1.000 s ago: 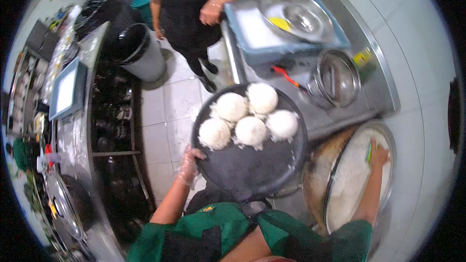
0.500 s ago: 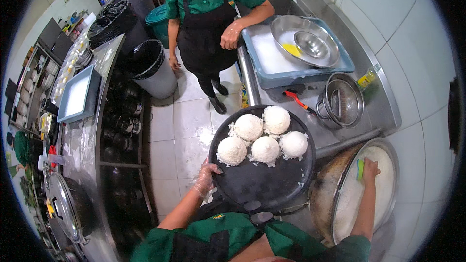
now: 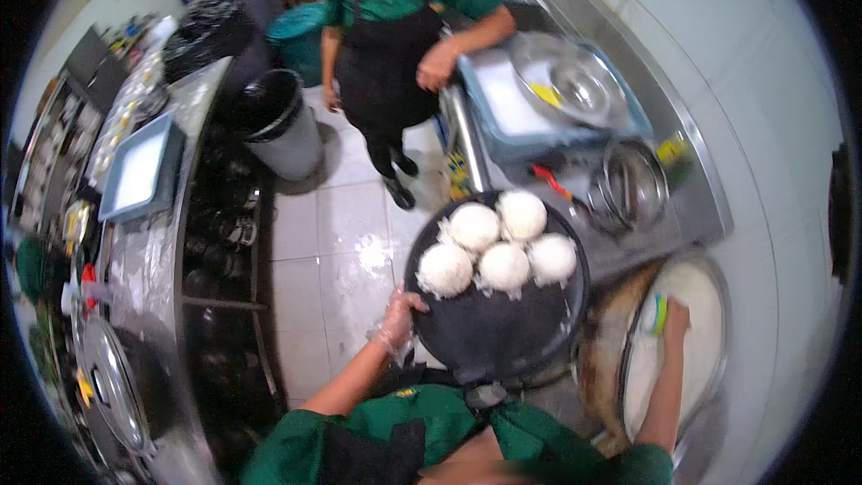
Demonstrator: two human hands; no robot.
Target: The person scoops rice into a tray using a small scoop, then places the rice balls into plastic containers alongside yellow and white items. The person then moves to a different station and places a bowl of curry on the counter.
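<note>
My left hand point(image 3: 398, 316), in a clear plastic glove, grips the left edge of a round black tray point(image 3: 494, 337). Several rounded mounds of white rice point(image 3: 474, 226) sit together on the tray's far half, with loose grains around them. At the right, my right hand point(image 3: 678, 316) is closed on a small green cup point(image 3: 658, 314) over a large pot point(image 3: 606, 355). White rice point(image 3: 700, 350) fills the pot. The cup is tilted and blurred, so how full it is cannot be made out.
A co-worker in a green shirt and black apron point(image 3: 391, 72) stands ahead, one arm on a blue basin point(image 3: 503, 139) holding metal bowls. Metal pots point(image 3: 633, 184) and a red-handled tool point(image 3: 549, 180) lie on the steel counter. Left stand a steel table point(image 3: 153, 278) and grey bin point(image 3: 287, 148).
The tray with its rice mounds has shifted slightly right and up in view. My right hand has moved a little left with the green cup, which has turned. The view is more blurred.
</note>
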